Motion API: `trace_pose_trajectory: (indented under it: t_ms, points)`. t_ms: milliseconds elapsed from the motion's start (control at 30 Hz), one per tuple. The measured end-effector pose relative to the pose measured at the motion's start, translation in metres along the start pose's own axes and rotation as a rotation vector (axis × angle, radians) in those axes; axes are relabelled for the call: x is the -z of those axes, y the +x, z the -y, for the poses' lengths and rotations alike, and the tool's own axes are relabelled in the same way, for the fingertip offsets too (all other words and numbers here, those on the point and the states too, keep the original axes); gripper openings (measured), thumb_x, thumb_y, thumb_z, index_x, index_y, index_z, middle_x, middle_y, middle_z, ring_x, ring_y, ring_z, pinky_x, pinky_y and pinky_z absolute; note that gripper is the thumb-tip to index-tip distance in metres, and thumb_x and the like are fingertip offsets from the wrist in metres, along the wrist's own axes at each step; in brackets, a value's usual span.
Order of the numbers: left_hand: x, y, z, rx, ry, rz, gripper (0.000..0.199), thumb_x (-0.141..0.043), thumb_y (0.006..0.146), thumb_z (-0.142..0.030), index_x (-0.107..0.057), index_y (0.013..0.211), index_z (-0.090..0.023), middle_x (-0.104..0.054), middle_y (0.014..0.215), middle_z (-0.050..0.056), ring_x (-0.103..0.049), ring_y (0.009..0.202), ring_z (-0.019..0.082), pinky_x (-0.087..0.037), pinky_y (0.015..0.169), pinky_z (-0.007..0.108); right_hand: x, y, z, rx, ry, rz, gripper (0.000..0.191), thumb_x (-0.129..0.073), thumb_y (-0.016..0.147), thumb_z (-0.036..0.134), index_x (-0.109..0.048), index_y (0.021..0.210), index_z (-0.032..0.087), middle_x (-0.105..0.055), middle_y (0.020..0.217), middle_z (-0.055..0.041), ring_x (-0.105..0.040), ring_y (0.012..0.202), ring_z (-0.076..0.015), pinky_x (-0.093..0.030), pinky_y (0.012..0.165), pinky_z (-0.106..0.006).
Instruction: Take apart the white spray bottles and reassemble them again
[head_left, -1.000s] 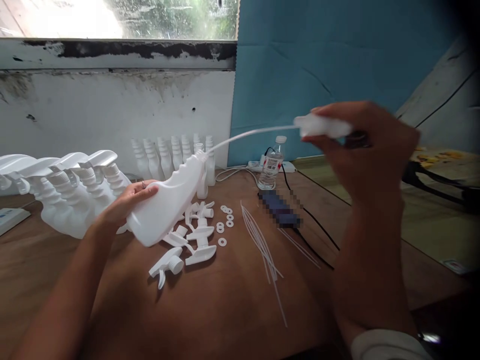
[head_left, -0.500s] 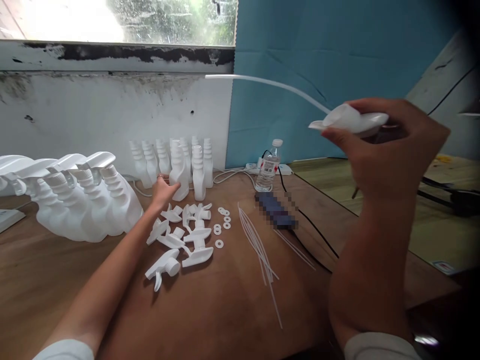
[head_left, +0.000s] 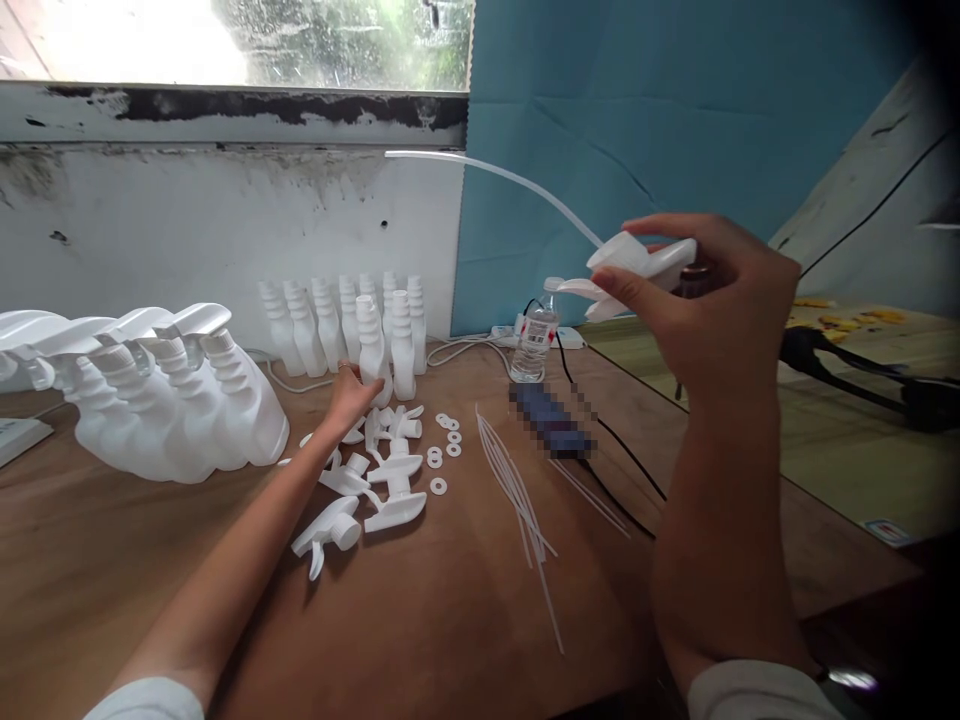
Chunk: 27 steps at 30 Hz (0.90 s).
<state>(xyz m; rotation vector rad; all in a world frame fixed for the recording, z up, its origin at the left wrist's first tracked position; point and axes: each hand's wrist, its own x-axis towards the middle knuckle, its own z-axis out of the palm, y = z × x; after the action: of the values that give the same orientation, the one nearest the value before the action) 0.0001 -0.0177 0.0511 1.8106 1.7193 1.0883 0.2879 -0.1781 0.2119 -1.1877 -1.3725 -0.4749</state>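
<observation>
My right hand is raised at the right, closed around a white trigger spray head. A thin curved dip tube runs out of its collar toward the left. My left hand grips the lower part of a white open-necked spray bottle among other empty bottles by the wall. Below that hand lie several loose trigger spray heads, some partly hidden by my forearm. White ring washers and a bundle of loose dip tubes rest on the brown table.
Bottles with spray heads fitted stand in a packed row at the left. A clear water bottle, a power strip and a pixelated dark object with a black cable sit at the back right. Behind is the wall.
My right hand has moved left and slightly down with the spray head and its tube. My left hand has shifted the bottle a little to the right and toward me.
</observation>
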Motion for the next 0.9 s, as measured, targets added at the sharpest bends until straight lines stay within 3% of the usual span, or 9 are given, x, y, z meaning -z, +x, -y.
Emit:
trace_pose_trajectory:
  t_ms: [100,167,267,367,500,567,700,800,900]
  points:
    - [0.001,-0.002,0.003,-0.023,-0.034,-0.012,0.049,-0.071,0.068,-0.038,-0.047,0.103,-0.013,-0.063,0.104,0.014,-0.064,0.092,0.025,-0.049,0.08,0.035,-0.002,-0.002,0.006,-0.067,0.085,0.051,0.022,-0.079,0.069,0.023,-0.073,0.089,0.015,-0.068,0.08,-0.0029,-0.055,0.065,-0.0097,-0.042,0.055,-0.024]
    - [0.007,-0.009,-0.002,-0.079,-0.11,-0.089,0.049,-0.071,0.07,-0.039,-0.047,0.105,-0.015,-0.061,0.108,0.013,-0.064,0.094,0.024,-0.05,0.083,0.036,-0.005,-0.003,0.012,-0.104,0.153,0.099,0.021,-0.079,0.068,0.022,-0.073,0.087,0.015,-0.067,0.086,-0.003,-0.056,0.069,-0.0096,-0.043,0.058,-0.024]
    - [0.024,-0.038,-0.022,-0.216,-0.345,-0.137,0.039,-0.066,0.078,-0.04,-0.05,0.103,-0.017,-0.061,0.108,0.011,-0.062,0.102,0.022,-0.049,0.09,0.037,-0.015,-0.01,0.021,-0.23,0.305,0.187,0.024,-0.081,0.066,0.027,-0.072,0.086,0.017,-0.065,0.086,-0.0015,-0.055,0.068,-0.0088,-0.041,0.056,-0.023]
    - [0.043,-0.085,-0.046,-0.237,-0.673,0.145,0.037,-0.066,0.08,-0.042,-0.051,0.104,-0.016,-0.061,0.111,0.011,-0.062,0.104,0.023,-0.052,0.089,0.038,-0.034,-0.032,0.031,-0.462,0.559,0.361,0.031,-0.081,0.066,0.036,-0.071,0.09,0.019,-0.064,0.08,-0.0005,-0.055,0.062,-0.0093,-0.04,0.049,-0.021]
    - [0.054,-0.15,-0.053,0.036,-0.971,0.573,0.058,-0.07,0.077,-0.047,-0.046,0.122,-0.018,-0.059,0.119,0.014,-0.063,0.102,0.028,-0.057,0.082,0.043,-0.058,-0.089,0.049,-0.754,0.869,0.704,0.028,-0.075,0.072,0.04,-0.068,0.091,0.02,-0.064,0.079,-0.0009,-0.052,0.056,-0.0082,-0.036,0.044,-0.019]
    - [0.054,-0.173,-0.044,0.159,-1.009,0.65,0.064,-0.071,0.075,-0.049,-0.046,0.125,-0.018,-0.062,0.114,0.014,-0.064,0.102,0.03,-0.057,0.08,0.044,-0.065,-0.119,0.058,-0.82,0.905,0.831,0.024,-0.074,0.073,0.038,-0.067,0.08,0.017,-0.063,0.074,-0.0007,-0.053,0.057,-0.0086,-0.037,0.047,-0.02]
    - [0.056,-0.2,-0.024,0.309,-0.867,0.67,0.059,-0.062,0.083,-0.051,-0.048,0.127,-0.014,-0.069,0.085,0.01,-0.068,0.078,0.026,-0.058,0.065,0.037,-0.069,-0.154,0.063,-0.617,0.879,0.997,0.018,-0.069,0.079,0.035,-0.069,0.08,0.016,-0.066,0.082,-0.0032,-0.056,0.069,-0.0112,-0.04,0.055,-0.021]
    - [0.057,-0.209,-0.015,0.297,-0.804,0.774,0.063,-0.057,0.085,-0.053,-0.043,0.13,-0.012,-0.063,0.063,0.004,-0.064,0.053,0.02,-0.053,0.052,0.031,-0.068,-0.16,0.058,-0.396,0.819,1.002,0.02,-0.069,0.081,0.036,-0.07,0.085,0.017,-0.061,0.086,-0.0037,-0.053,0.074,-0.0113,-0.038,0.057,-0.02]
    - [0.053,-0.213,-0.006,0.251,-0.752,0.906,0.061,-0.057,0.085,-0.054,-0.041,0.129,-0.014,-0.057,0.059,0.0,-0.057,0.045,0.015,-0.046,0.043,0.024,-0.068,-0.163,0.054,-0.227,0.819,1.037,0.03,-0.073,0.076,0.041,-0.069,0.092,0.016,-0.055,0.08,-0.0018,-0.049,0.069,-0.01,-0.037,0.056,-0.02]
